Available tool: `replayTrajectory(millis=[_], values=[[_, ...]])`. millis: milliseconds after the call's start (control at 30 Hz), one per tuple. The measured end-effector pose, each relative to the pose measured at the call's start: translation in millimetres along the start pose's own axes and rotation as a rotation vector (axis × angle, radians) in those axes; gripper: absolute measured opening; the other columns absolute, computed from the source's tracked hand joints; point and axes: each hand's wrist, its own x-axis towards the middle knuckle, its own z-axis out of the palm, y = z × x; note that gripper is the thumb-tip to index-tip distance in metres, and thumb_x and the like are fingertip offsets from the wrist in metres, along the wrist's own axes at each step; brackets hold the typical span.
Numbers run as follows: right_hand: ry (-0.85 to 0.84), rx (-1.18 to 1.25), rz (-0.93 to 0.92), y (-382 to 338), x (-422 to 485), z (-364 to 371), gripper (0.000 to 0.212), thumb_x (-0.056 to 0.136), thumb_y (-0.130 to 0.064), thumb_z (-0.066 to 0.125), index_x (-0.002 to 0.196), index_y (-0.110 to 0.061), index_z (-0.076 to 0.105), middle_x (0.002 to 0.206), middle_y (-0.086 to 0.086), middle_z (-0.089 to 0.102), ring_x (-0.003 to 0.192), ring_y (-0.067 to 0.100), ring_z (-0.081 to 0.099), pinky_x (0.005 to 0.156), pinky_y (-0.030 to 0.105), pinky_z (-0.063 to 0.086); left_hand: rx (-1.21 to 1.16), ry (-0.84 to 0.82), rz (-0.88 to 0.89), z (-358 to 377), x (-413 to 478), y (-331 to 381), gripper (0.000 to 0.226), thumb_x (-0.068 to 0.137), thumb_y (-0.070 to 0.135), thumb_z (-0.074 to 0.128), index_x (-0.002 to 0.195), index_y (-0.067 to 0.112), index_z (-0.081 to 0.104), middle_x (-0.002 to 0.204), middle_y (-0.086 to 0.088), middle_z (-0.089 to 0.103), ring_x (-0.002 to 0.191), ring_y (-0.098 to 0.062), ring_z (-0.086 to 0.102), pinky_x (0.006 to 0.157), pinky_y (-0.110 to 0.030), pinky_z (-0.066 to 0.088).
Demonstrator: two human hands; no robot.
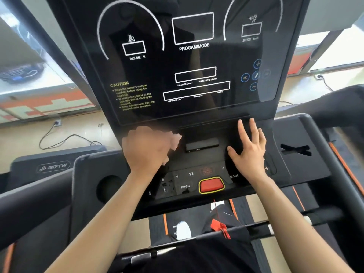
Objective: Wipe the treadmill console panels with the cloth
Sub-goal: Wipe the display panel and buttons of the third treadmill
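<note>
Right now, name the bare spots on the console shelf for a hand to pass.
Free: the right wing past the right hand, below the X-shaped cutout; the left wing around the cup hole. Crowded: the middle, where left hand, cloth and right hand flank the black slot.

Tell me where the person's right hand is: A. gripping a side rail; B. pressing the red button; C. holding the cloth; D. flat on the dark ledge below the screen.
D: the right hand lies with fingers spread on the console ledge, while the left hand grips the cloth.
</note>
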Motion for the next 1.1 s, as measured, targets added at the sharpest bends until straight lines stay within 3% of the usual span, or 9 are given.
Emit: replayTrajectory(millis=[200, 433, 600, 767, 867, 967, 1100], values=[[0.016, -0.007, -0.005, 2, -2, 5, 0.088, 0.089, -0.024, 0.072, 0.159, -0.039, 0.022, 0.172, -0.002, 0.002, 0.154, 0.042, 0.004, 0.123, 0.058, 0.013, -0.089, -0.097, -0.300, -22, -20, -27, 0.020, 0.084, 0.029, 0.077, 0.092, 0.012, 0.069, 0.104, -0.008, 0.064, 0.085, -0.026, 0.063, 0.061, -0.034, 0.049], [0.022, -0.012, -0.019, 4, -2, 5, 0.086, 0.088, -0.026, 0.073, 0.159, -0.039, 0.024, 0.171, -0.001, 0.006, 0.153, 0.041, 0.007, 0.123, 0.058, 0.016, -0.090, -0.164, -0.463, -45, -53, -56, 0.018, 0.092, 0.025, 0.074, 0.103, 0.011, 0.071, 0.115, -0.013, 0.059, 0.108, -0.033, 0.056, 0.076, -0.033, 0.044], [0.020, -0.025, -0.039, 7, -3, 4, 0.085, 0.087, -0.026, 0.074, 0.158, -0.037, 0.027, 0.171, 0.001, 0.009, 0.152, 0.043, 0.011, 0.121, 0.059, 0.019, -0.158, -0.250, -0.441, -50, -75, -33, 0.019, 0.090, 0.017, 0.074, 0.109, 0.013, 0.076, 0.125, -0.009, 0.059, 0.111, -0.032, 0.055, 0.092, -0.022, 0.036], [-0.031, -0.037, -0.041, 10, -7, 2, 0.082, 0.087, -0.024, 0.075, 0.157, -0.035, 0.033, 0.171, 0.001, 0.009, 0.152, 0.043, 0.010, 0.122, 0.058, 0.018, -0.068, -0.363, -0.388, -49, -89, 6, 0.032, 0.095, 0.029, 0.066, 0.125, 0.017, 0.071, 0.139, -0.003, 0.056, 0.112, -0.032, 0.050, 0.084, -0.041, 0.051], [-0.056, 0.015, -0.052, 14, -11, -3, 0.074, 0.087, -0.019, 0.075, 0.153, -0.032, 0.043, 0.170, -0.001, 0.016, 0.153, 0.037, 0.012, 0.121, 0.059, 0.023, -0.056, -0.426, -0.324, -43, -90, 26, 0.044, 0.098, 0.040, 0.053, 0.133, 0.017, 0.066, 0.145, -0.005, 0.054, 0.119, -0.033, 0.048, 0.093, -0.045, 0.052], [-0.019, 0.072, -0.043, 22, -18, -14, 0.065, 0.089, -0.014, 0.074, 0.148, -0.025, 0.051, 0.166, 0.002, 0.026, 0.145, 0.034, 0.026, 0.117, 0.051, 0.034, -0.143, -0.477, -0.322, -37, -86, 48, 0.048, 0.099, 0.038, 0.052, 0.141, 0.016, 0.060, 0.152, -0.006, 0.049, 0.127, -0.032, 0.046, 0.097, -0.042, 0.052], [0.053, 0.038, -0.003, 40, -32, -25, 0.056, 0.090, -0.011, 0.071, 0.143, -0.016, 0.056, 0.159, 0.010, 0.038, 0.136, 0.037, 0.037, 0.114, 0.044, 0.033, -0.396, -0.488, -0.263, -23, -74, 67, 0.043, 0.104, 0.021, 0.051, 0.146, 0.014, 0.057, 0.154, -0.002, 0.051, 0.131, -0.023, 0.049, 0.110, -0.034, 0.043]])
